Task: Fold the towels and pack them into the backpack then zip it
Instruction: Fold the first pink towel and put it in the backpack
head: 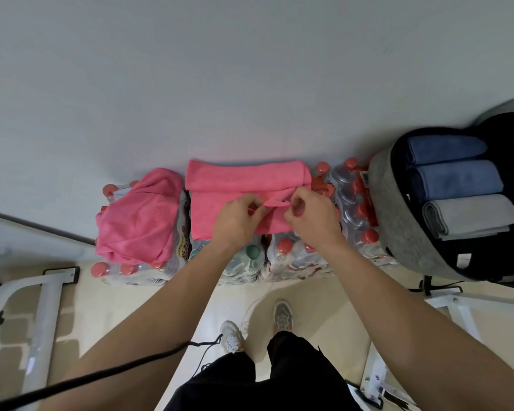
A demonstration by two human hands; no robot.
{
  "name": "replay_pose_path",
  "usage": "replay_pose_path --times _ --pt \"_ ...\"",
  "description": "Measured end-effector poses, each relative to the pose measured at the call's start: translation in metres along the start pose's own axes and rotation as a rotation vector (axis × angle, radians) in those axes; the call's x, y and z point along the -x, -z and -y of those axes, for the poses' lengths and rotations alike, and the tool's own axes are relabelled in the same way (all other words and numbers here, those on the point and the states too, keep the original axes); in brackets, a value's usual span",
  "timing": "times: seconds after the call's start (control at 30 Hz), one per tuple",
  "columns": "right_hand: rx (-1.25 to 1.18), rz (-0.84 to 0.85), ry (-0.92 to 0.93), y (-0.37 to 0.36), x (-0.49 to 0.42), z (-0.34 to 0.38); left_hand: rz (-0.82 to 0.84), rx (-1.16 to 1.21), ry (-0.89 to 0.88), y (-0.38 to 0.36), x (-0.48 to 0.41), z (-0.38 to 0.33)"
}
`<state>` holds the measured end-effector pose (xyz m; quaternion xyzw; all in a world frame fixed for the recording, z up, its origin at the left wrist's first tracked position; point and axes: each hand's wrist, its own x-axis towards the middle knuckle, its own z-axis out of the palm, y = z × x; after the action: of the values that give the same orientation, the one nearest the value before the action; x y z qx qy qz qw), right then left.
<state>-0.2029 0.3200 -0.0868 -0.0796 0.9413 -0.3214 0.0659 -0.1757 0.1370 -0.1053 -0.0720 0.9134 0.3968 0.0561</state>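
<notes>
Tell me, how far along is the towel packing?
Done: two blue towels and a grey towel lie folded in the open backpack. In hand: left hand and right hand pinch the half-folded pink towel on the bottle packs. Left: finish it, fold the crumpled pink towel beside it, pack both, zip up.

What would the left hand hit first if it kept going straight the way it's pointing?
The left hand pinches the half-folded pink towel. Straight on, it would likely run into that towel's thick far fold, then the wall. It may brush the right hand first, but depth is unclear.
</notes>
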Motion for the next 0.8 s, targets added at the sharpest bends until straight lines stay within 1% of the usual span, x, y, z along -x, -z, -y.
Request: replay_pose_path --times 0.1,0.2,0.3,0.43,0.53,0.7,0.8 --pt "-0.004 0.018 0.07 0.007 -0.004 -0.005 0.038 -0.081 -0.019 -0.003 0.001 0.007" --pt "0.065 0.023 0.124 0.013 -0.005 -0.015 0.058 -0.173 -0.046 -0.005 0.003 0.012" --pt "0.09 0.032 0.107 0.021 0.001 -0.023 0.065 -0.212 -0.056 -0.006 0.003 0.013" --pt "0.032 0.069 0.063 0.024 0.01 -0.036 0.088 -0.237 -0.071 -0.008 0.002 0.016" --pt "-0.028 0.069 -0.01 0.02 0.019 -0.043 0.098 -0.232 -0.062 -0.008 0.001 0.016" --pt "-0.178 -0.023 -0.196 0.014 0.029 -0.043 0.098 -0.246 -0.063 -0.008 0.002 0.016" --pt "-0.199 -0.053 -0.28 0.012 0.024 -0.043 0.102 -0.24 -0.056 -0.008 0.003 0.015"
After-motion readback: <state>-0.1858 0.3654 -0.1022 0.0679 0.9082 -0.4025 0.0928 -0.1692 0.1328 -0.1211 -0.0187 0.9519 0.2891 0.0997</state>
